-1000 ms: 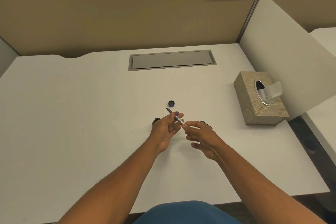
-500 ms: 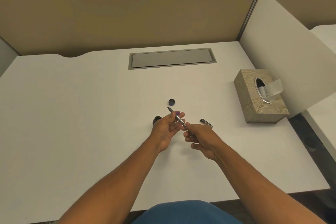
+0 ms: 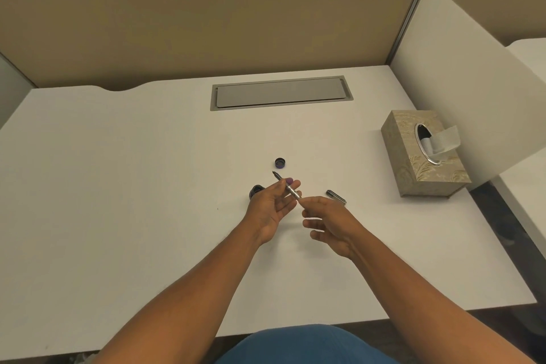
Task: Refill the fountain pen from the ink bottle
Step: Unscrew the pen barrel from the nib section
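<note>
The slim silver fountain pen [image 3: 289,186], nib toward the upper left, is pinched in the left hand [image 3: 271,210] at frame centre. Its rear end is gripped by the right hand [image 3: 328,221] fingertips, which were slightly apart a second ago; converter operation is judged under way. The open dark ink bottle [image 3: 256,190] stands on the white table [image 3: 118,186] behind the left hand, its round cap [image 3: 280,162] and the pen's dark barrel [image 3: 336,197] nearby.

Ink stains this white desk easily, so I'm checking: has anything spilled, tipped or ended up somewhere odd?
No spill shows on the desk. The ink bottle is half hidden behind the left hand; its cap lies apart. Both hands hold the pen, right hand at its rear end. One fingertip looks purple, possibly ink.
</note>
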The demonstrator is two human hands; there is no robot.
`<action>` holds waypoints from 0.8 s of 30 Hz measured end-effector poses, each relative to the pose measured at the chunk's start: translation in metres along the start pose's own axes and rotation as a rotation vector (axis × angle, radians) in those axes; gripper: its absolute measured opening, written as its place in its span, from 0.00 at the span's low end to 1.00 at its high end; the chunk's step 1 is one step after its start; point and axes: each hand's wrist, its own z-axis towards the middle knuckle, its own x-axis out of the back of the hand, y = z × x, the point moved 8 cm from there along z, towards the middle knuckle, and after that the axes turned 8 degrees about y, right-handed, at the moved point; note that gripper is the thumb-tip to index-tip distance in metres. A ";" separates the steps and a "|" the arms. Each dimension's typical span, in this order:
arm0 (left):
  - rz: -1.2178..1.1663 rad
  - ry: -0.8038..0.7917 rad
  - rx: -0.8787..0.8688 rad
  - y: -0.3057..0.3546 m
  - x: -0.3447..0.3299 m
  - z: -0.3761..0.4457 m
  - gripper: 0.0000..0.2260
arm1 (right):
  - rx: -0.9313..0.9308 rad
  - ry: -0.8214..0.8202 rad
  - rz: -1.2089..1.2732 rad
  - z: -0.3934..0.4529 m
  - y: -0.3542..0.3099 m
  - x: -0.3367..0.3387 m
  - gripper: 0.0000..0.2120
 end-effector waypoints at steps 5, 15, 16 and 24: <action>-0.002 0.003 -0.001 -0.003 0.001 -0.001 0.08 | -0.035 -0.032 0.000 -0.001 0.005 0.000 0.15; -0.035 0.005 0.011 -0.007 0.003 -0.003 0.08 | -0.033 -0.063 -0.012 -0.005 0.006 -0.002 0.15; -0.039 0.005 0.009 -0.009 0.004 -0.005 0.08 | -0.024 -0.063 -0.017 -0.006 0.007 -0.002 0.14; -0.095 0.057 -0.045 0.005 0.016 -0.004 0.09 | 0.033 -0.024 -0.166 -0.008 0.015 0.016 0.03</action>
